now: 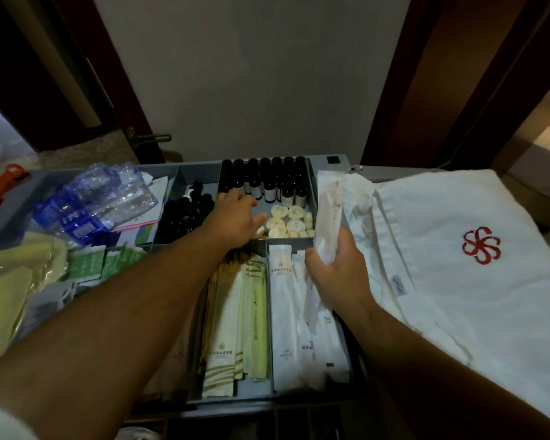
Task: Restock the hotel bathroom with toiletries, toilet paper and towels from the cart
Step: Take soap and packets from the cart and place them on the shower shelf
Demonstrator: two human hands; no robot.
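Back compartment of cart tray (299, 397): left grip (235, 219) released, fingers spread above round soaps (287, 221), beside dark bottles (269, 181); contact possibly none, too blurred to tell. Right grip (334, 271) clenched round white sachets (327, 214). Pinch one soap lightly, lift straight, avoid toppling bottles; keep sachets held firm.

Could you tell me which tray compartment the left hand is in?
The rear compartment with upright dark bottles and round soaps; the others hold loose bottles or sachets.

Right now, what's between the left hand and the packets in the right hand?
Head view: round wrapped soaps lie between the left hand and the packets held by the right hand.
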